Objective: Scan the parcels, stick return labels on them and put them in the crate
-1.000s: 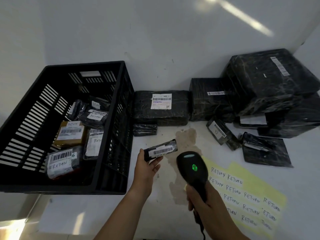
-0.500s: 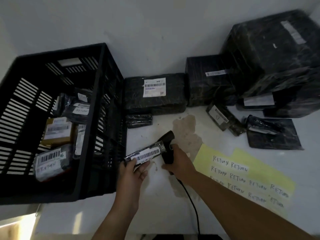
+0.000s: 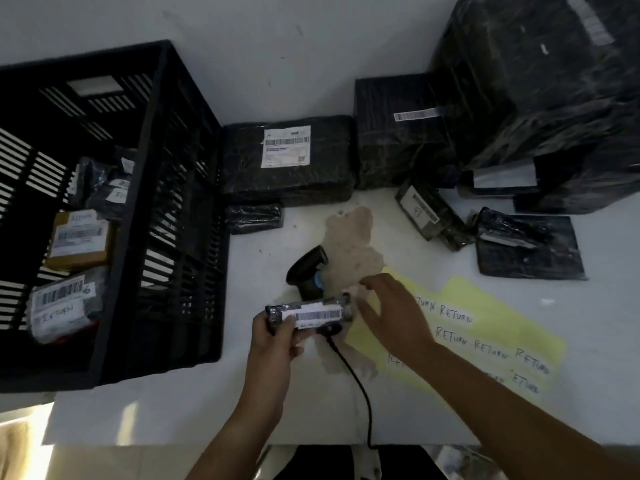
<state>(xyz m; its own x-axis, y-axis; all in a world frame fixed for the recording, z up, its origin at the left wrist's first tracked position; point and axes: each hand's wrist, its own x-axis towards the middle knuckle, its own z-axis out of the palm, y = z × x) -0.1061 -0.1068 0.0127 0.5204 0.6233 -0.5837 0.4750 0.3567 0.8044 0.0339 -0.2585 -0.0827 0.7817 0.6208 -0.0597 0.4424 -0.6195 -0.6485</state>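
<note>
Small parcel (image 3: 304,308): short dark bar in glossy black wrap, held just above the counter (image 3: 277,403), near centre, right of the crate (image 3: 187,258). Left grip (image 3: 277,336) is clasped round its left end, thumb on top, fingers under; the white barcode sticker (image 3: 317,316) faces up and the right end juts free. Right grip (image 3: 391,311) is slack and holds nothing, fingers spread low over the left edge of the yellow label sheet (image 3: 491,327); whether the fingertips touch the sheet I cannot tell, the picture is blurred there. Scanner (image 3: 306,268) lies on the counter just beyond the parcel, its cord trailing toward the near edge. Judgement: the parcel is light, since one hand carries it by one end without sag. It keeps its bar shape, so probably a stiff core under soft film. The film looks slick, so a wrap-around hold at one end seems safer than a fingertip pinch. Keeping the hold at the left end leaves the top face free for a label, best set beside or below the barcode, not over it. Fragility unknown; a low drop into the crate seems prudent.
</note>
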